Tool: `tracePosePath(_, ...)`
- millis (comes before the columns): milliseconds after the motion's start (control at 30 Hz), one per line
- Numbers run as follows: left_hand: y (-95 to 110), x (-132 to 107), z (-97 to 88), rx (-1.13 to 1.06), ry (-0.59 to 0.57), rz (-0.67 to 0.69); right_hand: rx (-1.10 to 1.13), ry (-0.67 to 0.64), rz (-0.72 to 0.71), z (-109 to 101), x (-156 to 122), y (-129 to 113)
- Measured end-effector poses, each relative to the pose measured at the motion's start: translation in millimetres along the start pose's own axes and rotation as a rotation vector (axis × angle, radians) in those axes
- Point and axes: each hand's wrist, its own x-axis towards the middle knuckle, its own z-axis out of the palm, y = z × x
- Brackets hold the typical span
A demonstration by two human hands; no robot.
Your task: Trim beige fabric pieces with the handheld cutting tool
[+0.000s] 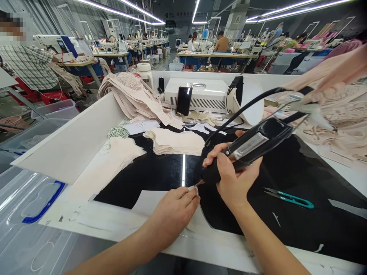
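My right hand (236, 179) is wrapped round a black corded hand tool (249, 147) with a metal strip along its side. The tool is tilted, its thin tip pointing down-left to my left fingertips. My left hand (177, 214) is closed, thumb and fingers pinching a small piece of white material (192, 187) right at that tip. Under this hand, a pale flat sheet (149, 199) with a curved right edge lies on the black tabletop (137, 179). Beyond the hands is a stack of cream fabric pieces (179, 143). Teal thread snips (291, 198) lie to the right.
Another cream stack (120, 152) and green thread (118, 131) lie left, by a white side board (74, 137). At the back stand a white vented box (206, 95), a phone (184, 100) and a lamp (252, 101). Beige fabric (341, 122) is heaped right. A worker (27, 65) sits far left.
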Motion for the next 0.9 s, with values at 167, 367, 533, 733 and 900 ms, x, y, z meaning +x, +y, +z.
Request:
tracePosePath(167, -2, -2, 2.4, -0.002, -0.050, 0.011, 0.025, 0.001, 0.011, 4, -1, -1)
tracePosePath(367, -5, -3, 3.8, 0.020, -0.130, 0.051, 0.041, -0.008, 0.004, 12, -5, 0)
tracePosePath(533, -5, -3, 4.0, 0.028, -0.140, 0.047, 0.003, 0.005, -0.004, 14, -5, 2)
tracePosePath(733, -6, -3, 4.0, 0.035, -0.114, 0.047, 0.006, 0.002, 0.001, 11, -4, 2)
tracePosePath(900, -5, 0, 0.3, 0.047, -0.095, 0.053, 0.033, -0.018, -0.006, 10, -6, 4)
